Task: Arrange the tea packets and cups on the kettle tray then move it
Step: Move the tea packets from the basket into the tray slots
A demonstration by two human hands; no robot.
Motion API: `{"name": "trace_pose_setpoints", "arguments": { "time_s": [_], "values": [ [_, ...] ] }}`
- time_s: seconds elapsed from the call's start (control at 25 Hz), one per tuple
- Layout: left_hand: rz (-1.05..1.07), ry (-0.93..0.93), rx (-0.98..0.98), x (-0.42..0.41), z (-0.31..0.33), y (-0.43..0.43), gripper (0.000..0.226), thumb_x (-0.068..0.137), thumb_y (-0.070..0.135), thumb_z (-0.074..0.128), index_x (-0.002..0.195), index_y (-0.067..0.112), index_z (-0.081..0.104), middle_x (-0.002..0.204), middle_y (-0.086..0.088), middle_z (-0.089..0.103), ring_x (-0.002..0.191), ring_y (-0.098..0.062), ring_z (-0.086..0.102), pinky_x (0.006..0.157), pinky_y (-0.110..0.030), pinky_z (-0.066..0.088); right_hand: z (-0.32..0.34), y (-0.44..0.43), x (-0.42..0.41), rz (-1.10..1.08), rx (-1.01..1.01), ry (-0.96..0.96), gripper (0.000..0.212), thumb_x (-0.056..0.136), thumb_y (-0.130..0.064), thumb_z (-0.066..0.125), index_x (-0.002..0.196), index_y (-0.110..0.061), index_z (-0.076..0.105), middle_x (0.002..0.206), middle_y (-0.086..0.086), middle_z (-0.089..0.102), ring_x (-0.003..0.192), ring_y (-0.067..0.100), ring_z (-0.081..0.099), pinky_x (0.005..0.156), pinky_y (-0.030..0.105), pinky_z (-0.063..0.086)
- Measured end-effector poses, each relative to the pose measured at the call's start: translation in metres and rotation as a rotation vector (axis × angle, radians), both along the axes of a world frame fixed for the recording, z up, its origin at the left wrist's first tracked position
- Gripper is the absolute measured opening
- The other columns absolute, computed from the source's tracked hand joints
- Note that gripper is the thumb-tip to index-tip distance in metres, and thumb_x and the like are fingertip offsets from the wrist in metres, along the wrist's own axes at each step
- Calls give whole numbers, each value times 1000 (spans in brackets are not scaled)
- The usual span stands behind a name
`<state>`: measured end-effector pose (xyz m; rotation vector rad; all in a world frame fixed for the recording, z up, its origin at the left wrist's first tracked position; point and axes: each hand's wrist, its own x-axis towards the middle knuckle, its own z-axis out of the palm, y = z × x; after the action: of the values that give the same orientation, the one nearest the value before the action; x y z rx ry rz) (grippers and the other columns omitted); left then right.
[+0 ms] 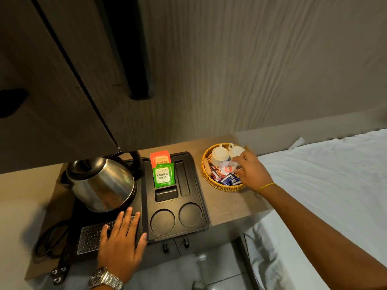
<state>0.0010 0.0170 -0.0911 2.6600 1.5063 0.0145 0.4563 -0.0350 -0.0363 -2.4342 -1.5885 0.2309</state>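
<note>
A black kettle tray lies on the wooden counter with a steel kettle on its left half. Green tea packets and orange ones stand in its upper slot. Two round cup recesses are bare. To the right, a wicker basket holds two white cups upside down and several sachets. My right hand reaches into the basket, fingers pinched on a clear packet with a red dot. My left hand lies flat on the tray's front left part.
A perforated metal drip plate sits on the tray under my left hand. A black power cord trails off the counter's left. A bed with white sheets adjoins the counter at right. A dark cabinet door overhangs the kettle.
</note>
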Motion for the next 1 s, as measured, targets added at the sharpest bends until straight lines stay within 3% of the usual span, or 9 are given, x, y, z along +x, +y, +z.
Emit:
{"name": "trace_pose_setpoints", "arguments": {
  "time_s": [0.16, 0.44, 0.6, 0.76, 0.88, 1.0],
  "values": [
    [6, 4, -5, -2, -2, 0, 70, 91, 61, 20, 149, 25, 36, 161, -1, 27, 147, -21, 27, 111, -59, 28, -8, 19, -7, -65, 45, -46, 38, 87, -30, 72, 122, -19, 63, 125, 9, 45, 109, 28, 58, 86, 42, 59],
    [32, -9, 5, -3, -1, -1, 68, 91, 59, 23, 149, 25, 37, 160, -2, 28, 146, -22, 29, 112, -57, 27, -11, 32, -15, -30, 22, -68, 22, 91, -31, 66, 106, -16, 70, 125, 10, 46, 112, 30, 53, 79, 42, 56],
    [30, -18, -22, 7, -1, -5, 65, 90, 55, 36, 148, 26, 38, 160, -1, 28, 146, -22, 30, 112, -57, 29, 15, 13, -14, -66, 206, -176, 13, 85, -27, 73, 85, -15, 77, 108, 6, 55, 98, 29, 54, 65, 37, 52],
    [53, -12, -55, 3, 2, -2, 65, 90, 56, 38, 148, 28, 39, 160, 0, 29, 147, -22, 29, 112, -58, 30, 47, 23, -73, 145, 473, -95, 15, 86, -18, 59, 81, -15, 73, 98, 3, 66, 92, 24, 57, 78, 41, 52],
    [64, 5, -78, 1, 4, -1, 65, 90, 59, 37, 148, 30, 37, 161, 2, 26, 147, -21, 27, 112, -57, 31, 37, 53, -127, 300, 346, 94, 17, 83, -23, 50, 83, -19, 67, 91, 0, 68, 87, 22, 60, 76, 42, 51],
    [71, 13, -94, 2, 7, -1, 65, 90, 60, 37, 148, 30, 38, 160, 2, 28, 147, -21, 27, 112, -57, 31, 11, 78, -169, 392, 119, 86, 11, 86, -27, 60, 88, -19, 67, 94, 2, 69, 90, 24, 64, 74, 41, 55]
  ]
}}
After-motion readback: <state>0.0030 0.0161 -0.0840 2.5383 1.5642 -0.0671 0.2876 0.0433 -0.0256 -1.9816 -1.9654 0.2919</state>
